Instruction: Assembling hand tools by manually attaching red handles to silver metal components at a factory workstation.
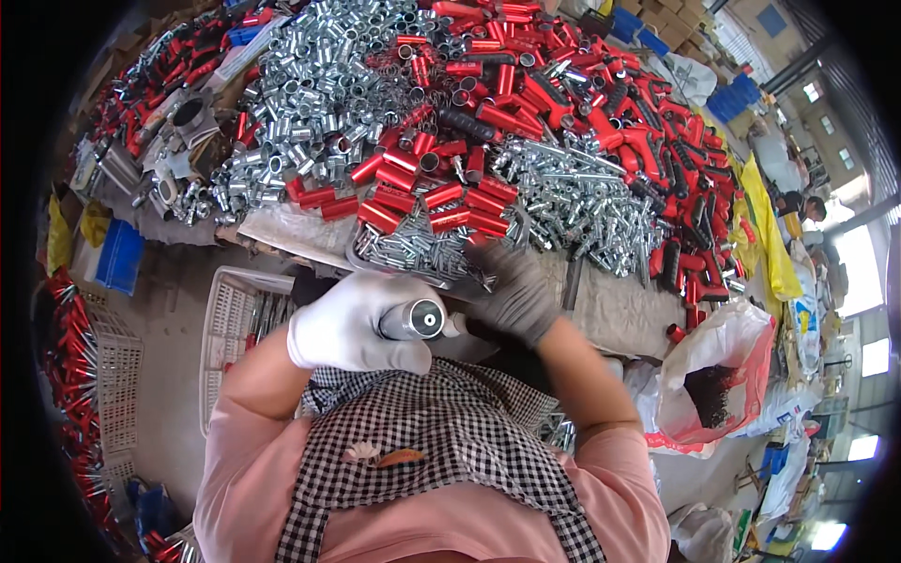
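Observation:
My left hand point(352, 324), in a white glove, is wrapped around a metal tube point(413, 320). The tube's round end faces up, with a pale centre inside a dark ring. At the near rim of a shallow tray point(358, 260) is my right hand point(518, 298), in a dark grey glove. Its fingers reach among small metal screws point(413, 246) and look blurred; whether they grip one cannot be made out. Red tubes point(450, 220) lie along the tray's far side, partly over the screws.
Silver metal sleeves point(324, 84) are heaped at the back left. Red-and-black handles point(648, 141) and metal rods point(572, 178) are piled to the right. A white crate point(214, 324) stands left of my body, and an open woven sack point(671, 375) stands right.

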Demonstrator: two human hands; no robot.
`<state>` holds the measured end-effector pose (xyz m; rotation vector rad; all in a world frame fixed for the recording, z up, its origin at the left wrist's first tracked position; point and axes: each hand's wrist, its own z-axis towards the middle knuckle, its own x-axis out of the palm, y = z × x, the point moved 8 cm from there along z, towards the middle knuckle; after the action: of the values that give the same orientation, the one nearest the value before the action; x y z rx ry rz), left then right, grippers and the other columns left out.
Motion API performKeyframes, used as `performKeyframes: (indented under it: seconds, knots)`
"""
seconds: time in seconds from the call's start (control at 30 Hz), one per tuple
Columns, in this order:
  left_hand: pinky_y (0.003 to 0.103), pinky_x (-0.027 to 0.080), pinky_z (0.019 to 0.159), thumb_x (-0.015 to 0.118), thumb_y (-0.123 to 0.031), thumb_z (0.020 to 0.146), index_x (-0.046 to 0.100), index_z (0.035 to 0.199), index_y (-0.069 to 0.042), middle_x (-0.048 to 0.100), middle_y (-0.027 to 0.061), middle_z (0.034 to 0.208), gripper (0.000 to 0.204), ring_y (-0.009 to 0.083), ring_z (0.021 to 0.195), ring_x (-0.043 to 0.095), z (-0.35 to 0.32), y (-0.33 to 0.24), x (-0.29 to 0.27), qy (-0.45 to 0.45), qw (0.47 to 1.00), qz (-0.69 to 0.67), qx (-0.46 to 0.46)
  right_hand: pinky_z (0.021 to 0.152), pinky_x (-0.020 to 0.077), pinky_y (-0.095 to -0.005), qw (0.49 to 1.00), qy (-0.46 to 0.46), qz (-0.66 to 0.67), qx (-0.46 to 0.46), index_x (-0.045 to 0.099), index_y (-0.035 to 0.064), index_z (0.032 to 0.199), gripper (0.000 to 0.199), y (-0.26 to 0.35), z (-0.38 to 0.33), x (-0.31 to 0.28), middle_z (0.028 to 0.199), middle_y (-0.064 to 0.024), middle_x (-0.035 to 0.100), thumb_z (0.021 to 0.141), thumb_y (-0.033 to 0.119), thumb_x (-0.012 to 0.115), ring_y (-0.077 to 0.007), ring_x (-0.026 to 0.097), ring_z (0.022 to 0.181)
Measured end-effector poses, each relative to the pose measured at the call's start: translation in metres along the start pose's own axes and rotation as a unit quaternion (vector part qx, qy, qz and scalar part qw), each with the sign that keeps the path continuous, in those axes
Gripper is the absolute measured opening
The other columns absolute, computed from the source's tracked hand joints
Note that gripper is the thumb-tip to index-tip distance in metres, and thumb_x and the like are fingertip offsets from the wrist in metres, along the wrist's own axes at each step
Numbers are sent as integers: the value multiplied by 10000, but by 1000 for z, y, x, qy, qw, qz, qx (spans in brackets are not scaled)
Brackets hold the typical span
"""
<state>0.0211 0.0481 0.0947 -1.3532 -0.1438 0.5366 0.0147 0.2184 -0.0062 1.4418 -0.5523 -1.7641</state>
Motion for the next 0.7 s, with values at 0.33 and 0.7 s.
performKeyframes:
  seconds: [0.33,0.7]
  knots:
    - [277,443,578,555,-760,817,629,1024,-10,589,24,742,782,116,623,540,-24,112,1,-58,985,42,-157,1077,349,-483,874,-65,-480,44,685,168,1076,353,-114,44,-140,1248,-58,565,734,233,741,-338,445,1252]
    - [452,519,757,570,-402,958,480,1283,-17,658,229,967,513,432,897,644,-16,71,6,-81,984,153,-47,726,561,-385,963,223,-110,-103,709,159,1081,328,96,21,-11,943,-75,673,755,147,736,-266,673,820]
